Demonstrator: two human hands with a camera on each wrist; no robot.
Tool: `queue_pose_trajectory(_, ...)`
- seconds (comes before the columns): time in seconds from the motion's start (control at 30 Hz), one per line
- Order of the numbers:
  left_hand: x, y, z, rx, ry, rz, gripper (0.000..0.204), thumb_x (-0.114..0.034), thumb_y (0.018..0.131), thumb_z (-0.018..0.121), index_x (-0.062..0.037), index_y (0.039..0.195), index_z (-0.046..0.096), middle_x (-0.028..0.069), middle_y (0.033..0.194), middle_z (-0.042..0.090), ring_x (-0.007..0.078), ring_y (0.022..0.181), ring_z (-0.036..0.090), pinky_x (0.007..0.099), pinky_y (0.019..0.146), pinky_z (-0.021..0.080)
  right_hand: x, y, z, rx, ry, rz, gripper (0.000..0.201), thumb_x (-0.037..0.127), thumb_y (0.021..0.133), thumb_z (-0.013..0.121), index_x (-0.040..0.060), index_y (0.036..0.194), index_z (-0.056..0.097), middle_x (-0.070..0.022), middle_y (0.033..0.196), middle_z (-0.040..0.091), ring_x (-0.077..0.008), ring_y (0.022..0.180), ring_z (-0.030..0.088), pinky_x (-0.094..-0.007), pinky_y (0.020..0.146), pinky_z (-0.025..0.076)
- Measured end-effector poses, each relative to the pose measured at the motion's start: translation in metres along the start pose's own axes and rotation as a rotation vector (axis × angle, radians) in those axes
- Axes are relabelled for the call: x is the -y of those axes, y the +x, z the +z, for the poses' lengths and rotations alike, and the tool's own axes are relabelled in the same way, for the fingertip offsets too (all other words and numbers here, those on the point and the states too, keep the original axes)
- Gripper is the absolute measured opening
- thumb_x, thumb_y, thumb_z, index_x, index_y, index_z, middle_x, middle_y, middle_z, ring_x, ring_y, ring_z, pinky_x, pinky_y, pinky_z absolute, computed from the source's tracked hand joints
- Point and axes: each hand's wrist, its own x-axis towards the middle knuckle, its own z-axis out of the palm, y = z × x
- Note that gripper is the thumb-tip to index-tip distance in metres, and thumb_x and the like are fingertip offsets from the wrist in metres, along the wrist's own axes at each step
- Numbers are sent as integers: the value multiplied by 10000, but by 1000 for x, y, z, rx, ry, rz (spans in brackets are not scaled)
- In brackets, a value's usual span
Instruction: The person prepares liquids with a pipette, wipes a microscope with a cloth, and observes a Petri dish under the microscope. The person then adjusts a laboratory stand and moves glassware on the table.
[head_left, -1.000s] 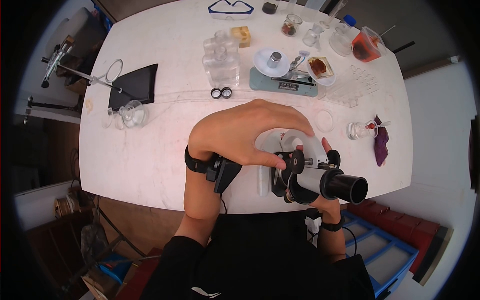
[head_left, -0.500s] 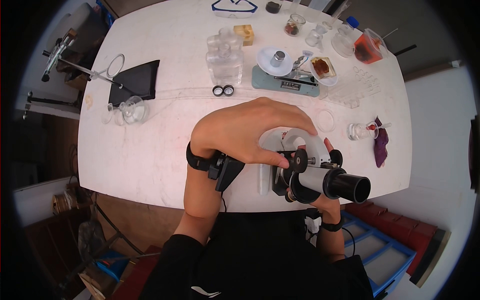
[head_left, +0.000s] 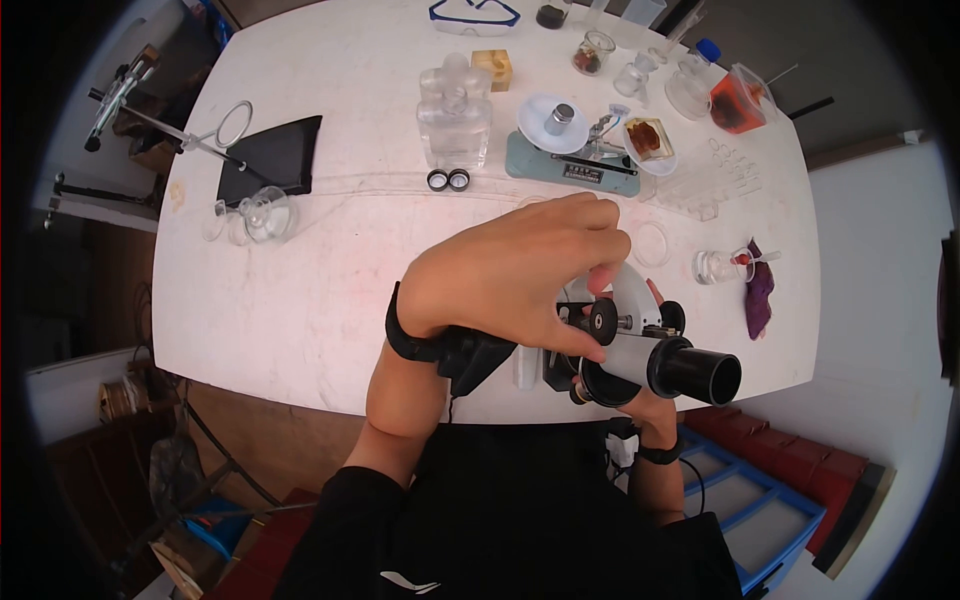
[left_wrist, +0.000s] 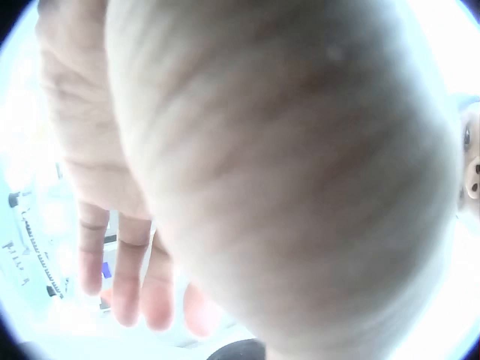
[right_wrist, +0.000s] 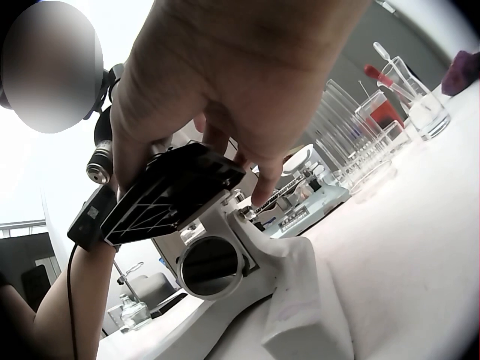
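A microscope (head_left: 625,358) with a black eyepiece tube stands near the table's front edge, the eyepiece towards the person. The left hand (head_left: 520,270) reaches over it from the left, thumb and a bent finger at opposite edges of a black focus knob (head_left: 603,320). In the left wrist view the palm fills most of the frame and the other fingers (left_wrist: 129,285) hang down. The right hand (right_wrist: 247,90) grips the microscope from the right, behind the black stage (right_wrist: 176,191); much of it is hidden in the head view. Below the stage shows the round mirror (right_wrist: 211,268).
Behind the hands are a balance (head_left: 570,170), clear bottles (head_left: 455,125) and two black caps (head_left: 447,180). A test tube rack (head_left: 710,185), a beaker with a dropper (head_left: 712,267) and a purple item (head_left: 759,300) stand to the right. Left are glassware (head_left: 265,215) and a ring stand (head_left: 170,135).
The left hand has drawn its fingers back from the microscope's arm and bent them near the focus knob; its thumb has moved right and towards the person. The right hand holds its place.
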Motion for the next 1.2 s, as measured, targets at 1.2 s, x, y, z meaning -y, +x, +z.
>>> queue_pose_trajectory(1.2,-3,-2,4,245,-57,-212,400,-380,814,699,-12,720,574,106,659,605,321,683,590,368,642,461,-2,-14,-4,8,88,224,1181,145,664,850,22,1500,25,-146,1296,516,-234,1205,522,-402,1070,377)
